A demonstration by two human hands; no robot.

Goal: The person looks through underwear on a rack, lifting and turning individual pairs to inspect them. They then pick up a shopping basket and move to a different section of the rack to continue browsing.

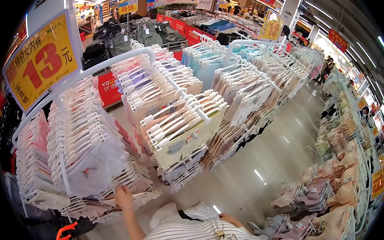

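My left hand (123, 197), with a bracelet at the wrist, reaches to the lower row of hung underpants (133, 177) on the left rack. Its fingers are curled in at the hangers' edge; what is between them is hidden. Just above hangs a pale lilac pair of underpants (93, 163) with a small red mark, at the front of a dense row of white hangers (78, 119). My right hand (227, 217) is low beside my striped top (187, 233), away from the racks. Its fingers are too small and partly covered to read.
A middle rack of underpants (182, 149) stands ahead. Price signs (42, 62) top the racks. To the right, across the tiled floor (258, 166), hang many bras (348, 169). An orange hook-shaped piece (66, 232) is at lower left. People (327, 70) stand far down the aisle.
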